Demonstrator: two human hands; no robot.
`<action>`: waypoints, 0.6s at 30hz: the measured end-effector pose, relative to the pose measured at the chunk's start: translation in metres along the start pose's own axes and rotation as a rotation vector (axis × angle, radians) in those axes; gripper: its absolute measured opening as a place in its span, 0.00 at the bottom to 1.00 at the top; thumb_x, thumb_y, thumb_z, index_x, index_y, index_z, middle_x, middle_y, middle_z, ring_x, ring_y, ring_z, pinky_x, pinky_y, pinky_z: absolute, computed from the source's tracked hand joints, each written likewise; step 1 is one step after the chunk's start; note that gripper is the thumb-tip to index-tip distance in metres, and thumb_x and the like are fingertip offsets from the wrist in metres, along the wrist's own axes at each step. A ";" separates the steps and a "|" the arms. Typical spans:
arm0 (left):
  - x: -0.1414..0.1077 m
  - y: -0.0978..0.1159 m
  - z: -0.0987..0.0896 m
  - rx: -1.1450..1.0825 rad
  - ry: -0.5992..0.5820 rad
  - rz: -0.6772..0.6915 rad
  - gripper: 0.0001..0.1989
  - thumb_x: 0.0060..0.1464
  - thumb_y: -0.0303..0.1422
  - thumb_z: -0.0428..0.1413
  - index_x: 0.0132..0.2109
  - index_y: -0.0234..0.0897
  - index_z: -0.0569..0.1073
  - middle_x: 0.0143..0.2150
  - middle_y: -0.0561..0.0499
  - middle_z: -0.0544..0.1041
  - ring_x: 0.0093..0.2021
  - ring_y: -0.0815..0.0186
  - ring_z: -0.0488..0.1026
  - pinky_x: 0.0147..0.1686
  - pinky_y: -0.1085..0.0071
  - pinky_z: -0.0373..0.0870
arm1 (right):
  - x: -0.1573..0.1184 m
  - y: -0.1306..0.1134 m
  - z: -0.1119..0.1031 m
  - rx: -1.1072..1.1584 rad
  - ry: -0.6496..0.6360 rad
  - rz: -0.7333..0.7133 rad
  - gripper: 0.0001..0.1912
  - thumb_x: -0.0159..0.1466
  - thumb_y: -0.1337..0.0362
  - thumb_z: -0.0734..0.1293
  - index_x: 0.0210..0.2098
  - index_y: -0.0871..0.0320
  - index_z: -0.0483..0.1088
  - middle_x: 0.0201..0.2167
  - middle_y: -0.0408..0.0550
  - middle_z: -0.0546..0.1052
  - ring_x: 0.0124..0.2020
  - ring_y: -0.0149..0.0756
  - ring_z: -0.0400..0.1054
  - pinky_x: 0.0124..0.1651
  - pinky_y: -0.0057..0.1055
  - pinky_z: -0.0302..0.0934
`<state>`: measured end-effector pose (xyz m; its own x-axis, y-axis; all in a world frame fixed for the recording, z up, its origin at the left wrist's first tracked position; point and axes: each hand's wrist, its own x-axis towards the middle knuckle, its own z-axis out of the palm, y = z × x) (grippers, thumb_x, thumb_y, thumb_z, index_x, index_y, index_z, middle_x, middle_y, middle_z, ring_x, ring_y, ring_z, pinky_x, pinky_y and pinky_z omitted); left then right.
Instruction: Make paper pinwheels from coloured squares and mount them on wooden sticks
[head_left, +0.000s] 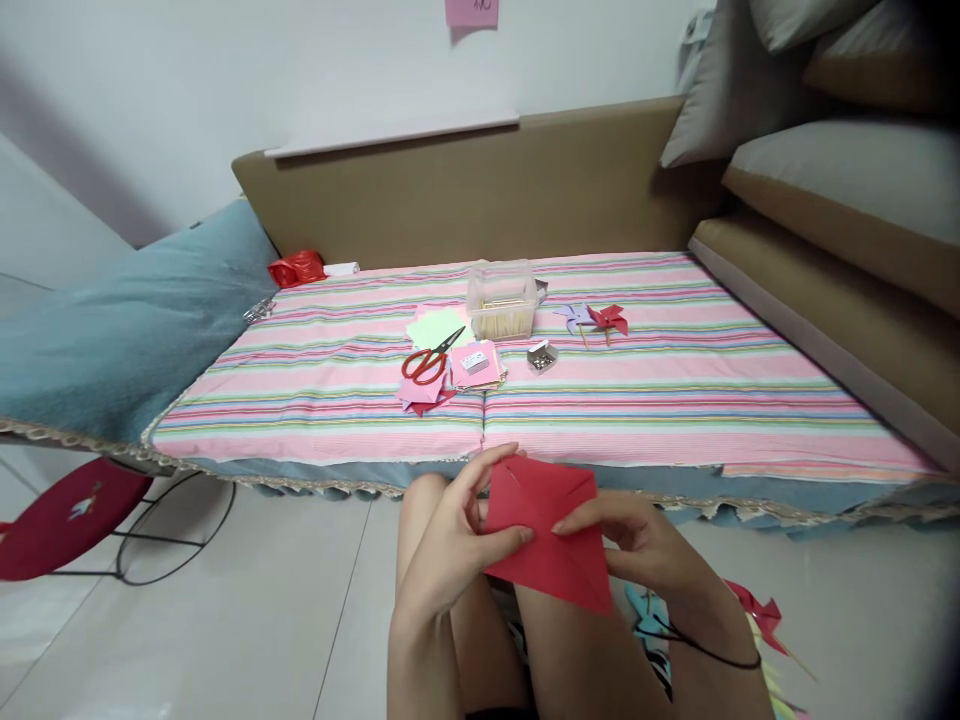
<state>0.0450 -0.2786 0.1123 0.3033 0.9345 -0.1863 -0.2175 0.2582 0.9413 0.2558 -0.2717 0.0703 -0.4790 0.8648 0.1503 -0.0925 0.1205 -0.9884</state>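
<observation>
A square sheet of red paper (pixel 551 570) is held over my knees, with slits and crease lines running from its corners toward the middle. My left hand (pixel 469 540) grips its left side, thumb on top and fingers behind. On the right side, my right hand (pixel 630 530) pinches the sheet, its thumb hidden below and a fingertip near the centre. Beyond my hands, on the striped cloth, lie red-handled scissors (pixel 427 366), a stack of coloured paper (pixel 487 375) and a small open box of metal fasteners (pixel 541 358).
A clear plastic box (pixel 501 320) holds many thin wooden sticks. Finished pinwheels, one purple (pixel 576 318) and one red (pixel 611 319), lie right of it. Cushions (pixel 847 190) are piled at the right. A red stool (pixel 75 515) stands at the lower left. More pinwheels (pixel 761 612) show beside my right forearm.
</observation>
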 end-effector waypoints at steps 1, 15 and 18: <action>-0.001 0.000 -0.002 -0.021 -0.013 -0.019 0.36 0.45 0.26 0.64 0.60 0.49 0.64 0.59 0.45 0.69 0.41 0.62 0.76 0.35 0.70 0.73 | 0.001 0.000 0.001 -0.002 -0.028 -0.013 0.14 0.57 0.68 0.71 0.41 0.46 0.78 0.42 0.46 0.80 0.43 0.40 0.74 0.44 0.31 0.69; 0.026 -0.021 -0.016 0.045 -0.142 0.234 0.38 0.48 0.30 0.64 0.63 0.60 0.59 0.65 0.50 0.62 0.57 0.57 0.67 0.53 0.63 0.66 | 0.017 0.014 0.010 0.168 0.440 0.058 0.21 0.64 0.63 0.66 0.56 0.44 0.68 0.59 0.42 0.69 0.61 0.41 0.61 0.61 0.37 0.57; 0.027 -0.020 -0.010 0.094 -0.032 0.202 0.25 0.52 0.33 0.61 0.58 0.51 0.69 0.57 0.47 0.71 0.52 0.58 0.71 0.49 0.64 0.69 | 0.025 0.018 0.016 0.168 0.400 0.083 0.20 0.65 0.63 0.65 0.56 0.43 0.68 0.59 0.42 0.69 0.60 0.39 0.62 0.61 0.36 0.58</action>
<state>0.0478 -0.2563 0.0854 0.2917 0.9564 0.0166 -0.1897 0.0408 0.9810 0.2284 -0.2556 0.0568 -0.1186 0.9928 0.0178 -0.2243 -0.0094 -0.9745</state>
